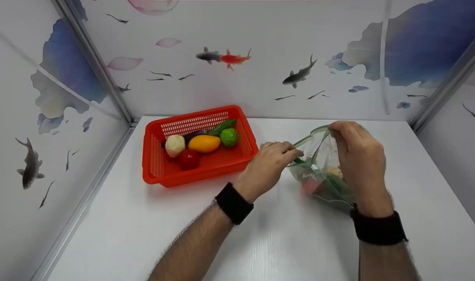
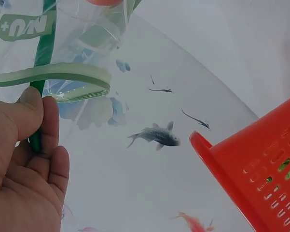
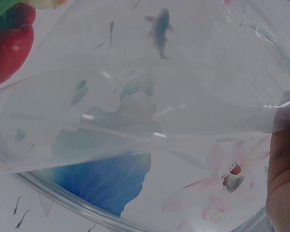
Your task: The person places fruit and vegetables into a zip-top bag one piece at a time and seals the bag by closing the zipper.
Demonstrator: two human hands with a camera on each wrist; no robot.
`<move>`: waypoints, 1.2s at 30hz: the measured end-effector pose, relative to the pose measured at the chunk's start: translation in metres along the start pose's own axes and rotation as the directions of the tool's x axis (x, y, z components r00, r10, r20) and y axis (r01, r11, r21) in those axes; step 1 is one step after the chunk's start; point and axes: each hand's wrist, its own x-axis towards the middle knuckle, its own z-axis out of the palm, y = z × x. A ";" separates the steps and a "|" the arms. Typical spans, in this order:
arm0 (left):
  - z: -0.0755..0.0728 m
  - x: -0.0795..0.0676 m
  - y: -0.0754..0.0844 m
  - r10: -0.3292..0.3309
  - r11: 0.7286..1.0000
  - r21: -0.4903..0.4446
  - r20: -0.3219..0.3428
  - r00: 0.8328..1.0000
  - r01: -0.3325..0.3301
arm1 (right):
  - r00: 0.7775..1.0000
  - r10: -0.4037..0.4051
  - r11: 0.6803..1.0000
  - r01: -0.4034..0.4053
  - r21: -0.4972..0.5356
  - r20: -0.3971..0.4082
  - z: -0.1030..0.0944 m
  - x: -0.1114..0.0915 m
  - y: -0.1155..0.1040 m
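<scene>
From where I stand, both hands are busy at the mouth of a clear zip bag (image 1: 338,201) with green trim. The right hand (image 1: 360,160) pinches its rim; the left hand (image 1: 264,166), across the opening, grips 1 slim green vegetable (image 2: 35,142) between thumb and fingers, though I can't tell whether it also holds the rim. The bag sits on the counter (image 1: 260,249) between and below the 2 hands, with a red bell pepper (image 3: 9,48) among its contents. Left of the left hand stands a red plastic basket (image 1: 202,175) holding more produce. I'd judge the step in hand is passing that green piece through the mouth, inward or outward I can't say. The next move calls for the right hand to keep the rim parted while the left guides the piece clear of the zip.
</scene>
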 end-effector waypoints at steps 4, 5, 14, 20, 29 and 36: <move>0.000 0.000 0.000 0.008 1.000 -0.014 0.007 1.000 -0.008 | 1.000 0.002 1.000 -0.002 -0.006 0.006 0.000 0.000 0.000; 0.000 0.001 0.000 0.008 1.000 -0.008 0.009 1.000 -0.008 | 1.000 0.003 1.000 -0.003 -0.008 0.008 0.000 0.000 0.000; 0.000 0.002 0.000 -0.023 0.999 0.024 -0.040 0.999 0.024 | 1.000 0.008 1.000 -0.008 -0.008 0.014 -0.002 0.000 0.000; -0.001 0.002 0.002 -0.062 0.995 -0.080 -0.006 0.998 0.061 | 0.999 0.014 0.999 -0.015 -0.028 -0.045 -0.007 0.001 -0.002; -0.007 -0.001 0.000 -0.045 0.994 -0.100 -0.042 0.998 0.041 | 0.979 0.087 0.996 -0.079 0.048 -0.185 -0.019 0.003 0.001; -0.017 -0.003 -0.018 -0.096 0.995 -0.037 -0.159 0.983 0.091 | 0.975 0.115 0.993 -0.107 0.053 -0.189 -0.022 0.004 0.003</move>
